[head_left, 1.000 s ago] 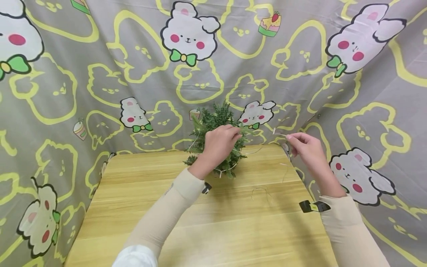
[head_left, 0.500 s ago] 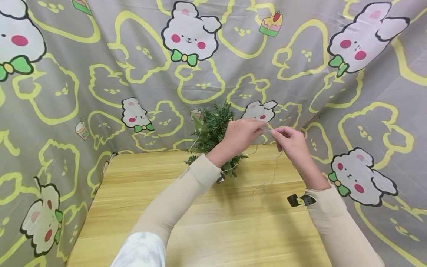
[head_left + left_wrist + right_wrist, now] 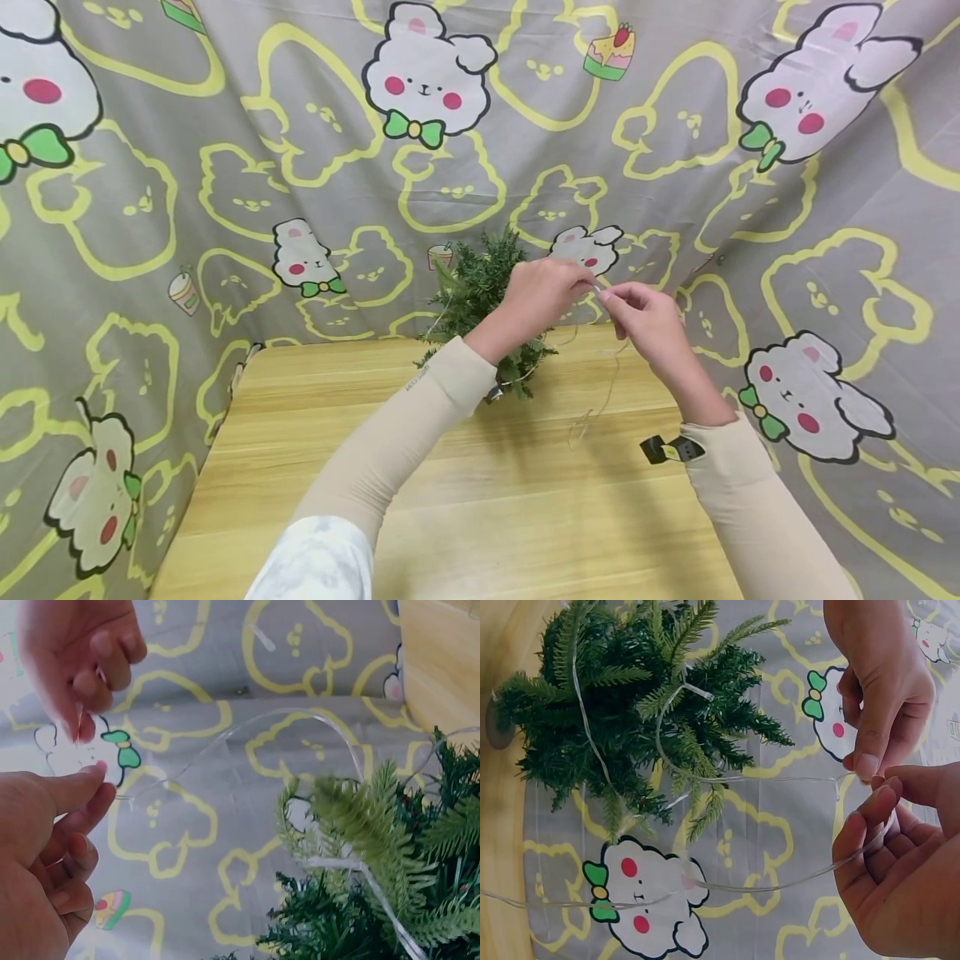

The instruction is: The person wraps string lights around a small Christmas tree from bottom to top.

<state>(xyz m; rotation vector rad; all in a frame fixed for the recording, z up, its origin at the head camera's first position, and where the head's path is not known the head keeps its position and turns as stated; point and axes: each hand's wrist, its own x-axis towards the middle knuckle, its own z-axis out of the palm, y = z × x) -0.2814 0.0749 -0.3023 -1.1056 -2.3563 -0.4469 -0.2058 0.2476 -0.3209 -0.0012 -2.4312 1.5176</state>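
A small artificial Christmas tree (image 3: pixel 480 287) stands at the back of the table, partly covered by my left forearm in the head view. A clear-wired string of lights (image 3: pixel 761 889) winds through its branches, with small tube-like bulbs (image 3: pixel 697 691) along it. Just right of the tree, my left hand (image 3: pixel 547 287) pinches the wire between thumb and forefinger. My right hand (image 3: pixel 651 323) pinches the same string, its fingertips right at those of the left. In the right wrist view the wire also runs across the right hand's fingers. The slack end (image 3: pixel 613 387) hangs below toward the tabletop.
The wooden table (image 3: pixel 315 450) reaches back to a grey curtain (image 3: pixel 465 192) with rabbit prints, which also encloses both sides. Both wrists carry dark straps with small cameras, the right one's camera (image 3: pixel 667 450) hanging over the table's right part.
My left hand has moved right, away from the tree, and the right hand has come left, so their fingertips now meet on the light string. The slack wire has shifted left with it.
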